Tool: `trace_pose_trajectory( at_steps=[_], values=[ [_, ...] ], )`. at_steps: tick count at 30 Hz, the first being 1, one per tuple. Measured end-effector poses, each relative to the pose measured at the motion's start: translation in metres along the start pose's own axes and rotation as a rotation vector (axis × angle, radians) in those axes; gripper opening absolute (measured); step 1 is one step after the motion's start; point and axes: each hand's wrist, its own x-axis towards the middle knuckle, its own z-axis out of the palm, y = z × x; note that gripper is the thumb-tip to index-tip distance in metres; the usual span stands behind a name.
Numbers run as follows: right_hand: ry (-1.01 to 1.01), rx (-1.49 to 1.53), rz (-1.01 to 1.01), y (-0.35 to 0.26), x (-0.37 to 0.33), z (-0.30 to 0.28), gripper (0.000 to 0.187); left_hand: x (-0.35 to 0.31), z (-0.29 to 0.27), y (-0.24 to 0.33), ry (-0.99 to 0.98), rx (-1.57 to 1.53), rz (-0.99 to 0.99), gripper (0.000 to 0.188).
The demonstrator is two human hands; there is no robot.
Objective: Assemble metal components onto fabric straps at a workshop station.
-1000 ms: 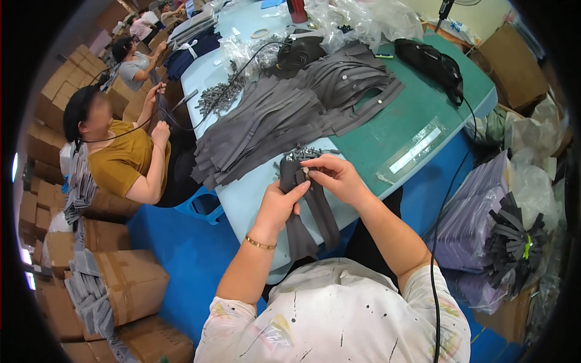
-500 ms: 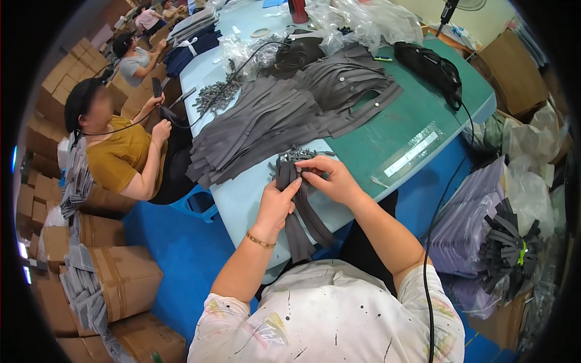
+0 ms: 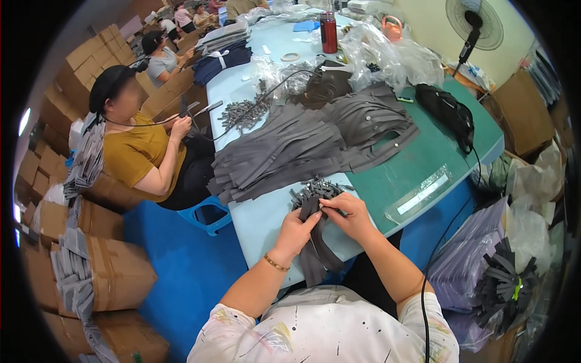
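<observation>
My left hand (image 3: 295, 233) is closed around several dark grey fabric straps (image 3: 312, 265), whose lower ends hang past the table's near edge. The fingers of my right hand (image 3: 351, 215) are pinched together beside the upper end of those straps; what sits between the fingertips is too small to make out. Just beyond both hands lies a small heap of grey metal clips or buckles (image 3: 315, 189). Farther back, a large pile of dark grey straps (image 3: 281, 142) spreads across the table, some with round light buttons on them.
A co-worker in a mustard shirt (image 3: 136, 151) sits at the left on a blue stool (image 3: 209, 219). More clips (image 3: 242, 114), a black pouch (image 3: 445, 112), a red bottle (image 3: 328, 33) and clear plastic bags (image 3: 381, 51) lie on the table (image 3: 257, 233). Cartons (image 3: 118, 272) stand lower left.
The view has swung, so the table and co-worker sit farther right and show more of the far end. My right fingertips have drawn together at the straps; my left hand keeps hold of them.
</observation>
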Motion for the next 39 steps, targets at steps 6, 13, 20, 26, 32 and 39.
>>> trace_pose_trajectory(
  at_steps=[6,13,20,26,32,39],
  values=[
    [-0.172,0.222,0.443,-0.014,0.012,-0.019,0.014,0.011,-0.007,-0.018,-0.09,0.398,0.413,0.014],
    [-0.367,-0.109,0.407,-0.034,0.029,-0.04,0.013,0.006,-0.006,-0.012,-0.172,0.586,0.532,0.012],
    [-0.294,-0.128,0.258,-0.027,0.009,-0.039,0.014,0.003,0.0,-0.021,-0.206,0.566,0.46,0.012],
    [-0.358,-0.145,0.16,-0.029,0.01,-0.05,0.013,0.003,0.003,-0.017,-0.22,0.564,0.461,0.012],
    [-0.365,-0.202,0.279,-0.036,0.006,-0.052,0.015,-0.001,0.006,-0.012,-0.259,0.646,0.541,0.015],
    [-0.31,-0.228,0.279,-0.031,-0.003,-0.052,0.011,-0.004,0.011,-0.016,-0.292,0.645,0.582,0.023]
  ],
)
